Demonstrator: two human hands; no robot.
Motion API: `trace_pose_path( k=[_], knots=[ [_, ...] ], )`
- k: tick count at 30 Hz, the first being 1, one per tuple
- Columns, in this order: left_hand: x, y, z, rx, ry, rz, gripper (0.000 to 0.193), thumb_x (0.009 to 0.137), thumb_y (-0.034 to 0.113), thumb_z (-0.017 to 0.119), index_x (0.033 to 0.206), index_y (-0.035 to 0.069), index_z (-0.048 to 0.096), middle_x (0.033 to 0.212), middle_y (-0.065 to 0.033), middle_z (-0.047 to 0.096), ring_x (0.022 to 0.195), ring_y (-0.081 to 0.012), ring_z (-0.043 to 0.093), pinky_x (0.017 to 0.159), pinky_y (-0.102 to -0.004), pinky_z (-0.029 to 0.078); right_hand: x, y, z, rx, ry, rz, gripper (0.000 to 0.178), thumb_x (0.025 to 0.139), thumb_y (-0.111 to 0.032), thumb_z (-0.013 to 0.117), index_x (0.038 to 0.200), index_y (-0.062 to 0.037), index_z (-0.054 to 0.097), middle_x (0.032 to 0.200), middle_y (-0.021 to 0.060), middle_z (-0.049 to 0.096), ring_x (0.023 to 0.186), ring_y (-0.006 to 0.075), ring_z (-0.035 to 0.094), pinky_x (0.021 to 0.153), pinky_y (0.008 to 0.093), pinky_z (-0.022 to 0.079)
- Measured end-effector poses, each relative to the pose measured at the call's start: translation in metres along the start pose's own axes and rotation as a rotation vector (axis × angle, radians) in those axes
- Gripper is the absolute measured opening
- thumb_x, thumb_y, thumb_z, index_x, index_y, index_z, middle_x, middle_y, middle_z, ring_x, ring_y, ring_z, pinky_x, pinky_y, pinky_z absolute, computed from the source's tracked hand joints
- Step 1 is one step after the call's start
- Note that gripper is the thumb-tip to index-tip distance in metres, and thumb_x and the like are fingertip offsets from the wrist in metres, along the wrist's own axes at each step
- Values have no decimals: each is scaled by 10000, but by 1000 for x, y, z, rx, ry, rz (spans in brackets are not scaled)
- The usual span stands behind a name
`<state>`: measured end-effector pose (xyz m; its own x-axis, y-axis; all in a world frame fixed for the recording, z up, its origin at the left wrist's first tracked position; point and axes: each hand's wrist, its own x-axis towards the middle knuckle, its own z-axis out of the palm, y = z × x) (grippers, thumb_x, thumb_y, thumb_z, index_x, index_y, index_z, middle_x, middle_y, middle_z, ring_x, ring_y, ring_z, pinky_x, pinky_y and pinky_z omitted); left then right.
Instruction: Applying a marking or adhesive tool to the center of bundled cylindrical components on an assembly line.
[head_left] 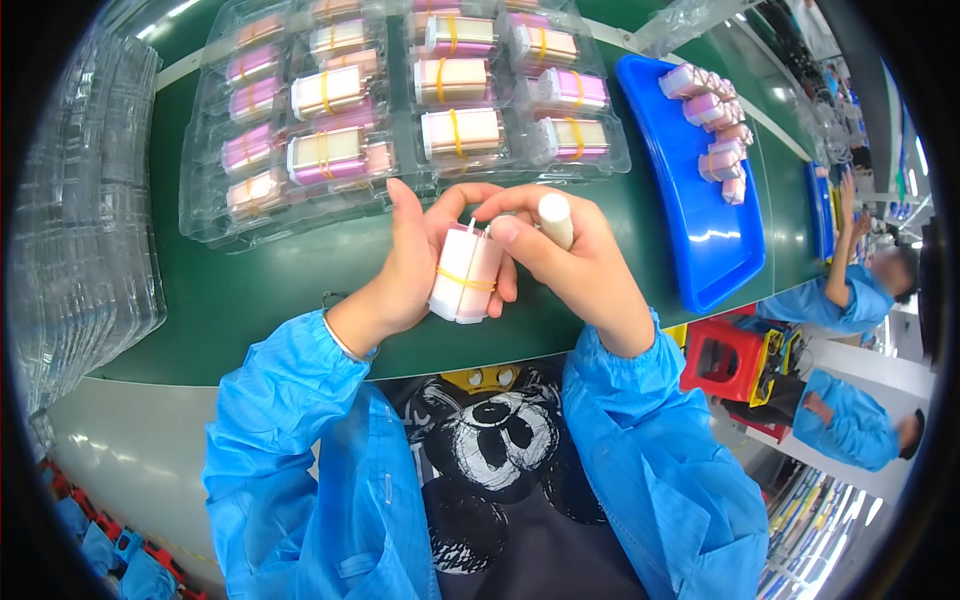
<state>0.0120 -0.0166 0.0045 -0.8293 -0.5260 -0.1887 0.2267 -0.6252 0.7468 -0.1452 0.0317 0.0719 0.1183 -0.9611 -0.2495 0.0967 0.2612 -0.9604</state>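
Note:
A bundle of pink and white plastic pieces (466, 268), bound by a yellow rubber band, stands upright in my left hand (412, 262). My left fingers curl behind it, while the thumb points up and away from it. My right hand (575, 255) grips a white pen-like cylinder (555, 218), whose rounded end sticks up beside the index finger. The right thumb and index fingertip are at the top edge of the bundle, near a thin pale tip. How far the cylinder runs inside the hand is hidden.
Beyond my hands, clear plastic trays (400, 190) hold several similar banded bundles. A blue tray (700, 245) at the right carries pink pieces (715, 120). Stacked clear trays (85, 220) rise at the left. Two people in blue sit farther right, near a red stool (712, 365).

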Motion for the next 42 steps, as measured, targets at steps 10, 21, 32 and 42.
trace_pose_path(
  k=[10,21,32,42],
  knots=[
    [0,-2,3,108,103,-21,1076,692,896,7,1273,63,362,940,-122,594,668,-195,634,547,-298,544,10,4,4,-129,-45,107,222,896,-163,651,1011,25,616,769,77,646,540,104,588,464,222,446],
    [-3,-8,-1,472,-36,307,551,860,252,695,1304,78,419,1059,-107,617,902,-216,644,785,-349,514,-7,9,-30,-188,142,-203,199,909,-166,617,1040,-16,627,642,-30,511,509,36,435,460,200,338],
    [3,-11,7,1346,271,721,402,604,140,823,970,113,659,894,-50,696,722,-224,680,609,-303,531,-34,10,-22,229,-102,-888,405,902,-408,599,698,-78,485,583,42,513,455,152,461,415,295,365],
    [3,-12,8,1427,329,759,390,546,221,812,857,169,582,749,19,638,590,-197,628,516,-314,469,-29,14,-10,178,-111,-710,376,871,-320,640,658,-57,475,566,47,495,466,157,461,429,293,363]
  ],
)
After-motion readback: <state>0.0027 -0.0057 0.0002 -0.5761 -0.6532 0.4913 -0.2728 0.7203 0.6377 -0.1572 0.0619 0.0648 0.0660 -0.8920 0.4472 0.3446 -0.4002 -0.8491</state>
